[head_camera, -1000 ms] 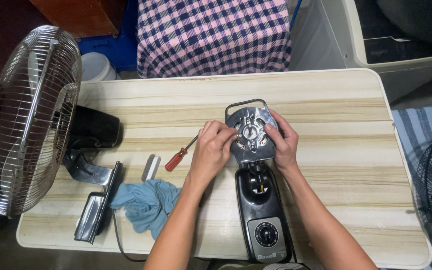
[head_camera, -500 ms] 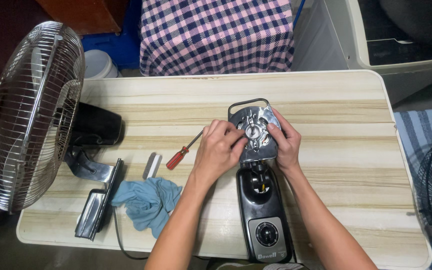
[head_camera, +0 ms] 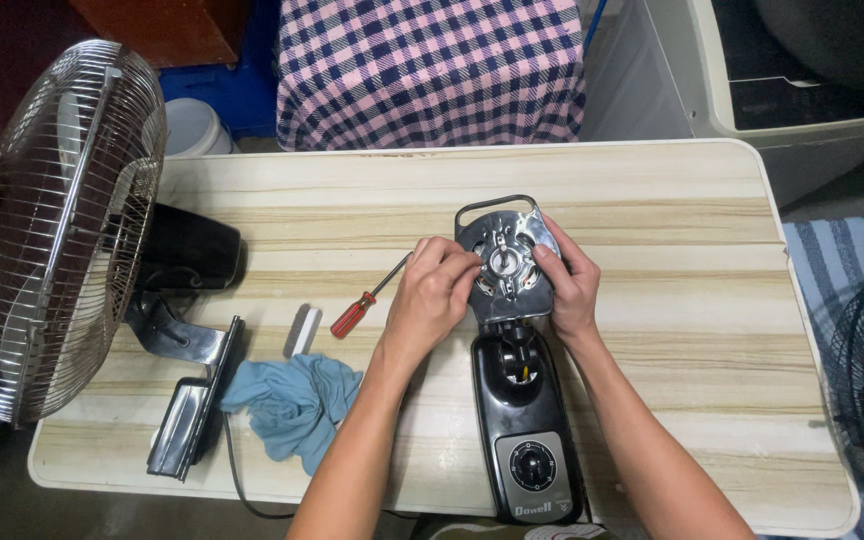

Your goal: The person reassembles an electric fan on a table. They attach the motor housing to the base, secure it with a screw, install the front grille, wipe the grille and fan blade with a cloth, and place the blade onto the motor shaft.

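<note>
Both hands sit on the motor plate (head_camera: pixel 507 262), a shiny metal disc with a wire handle loop, mid-tabletop, closer to the far edge than the near one. The plate tops a black fan base (head_camera: pixel 524 430) whose dial end reaches the near edge. The left hand (head_camera: pixel 430 300) has fingertips pinched at the plate's centre hub; whether a small part is in that pinch I cannot tell. The right hand (head_camera: pixel 570 283) is clasped round the plate's right rim, thumb over the face, steadying it.

To do this well, judging by the pose: keep the right hand firm so the plate does not tip on the base, work the hub with fingertips only, stay square to the shaft.

Screwdriver (head_camera: pixel 364 303), red handle, lies just left of the left hand, untouched. Small brush (head_camera: pixel 301 331) beside it, blue rag (head_camera: pixel 292 405) toward the near-left edge. Caged fan (head_camera: pixel 52 230) stands at the left edge.
</note>
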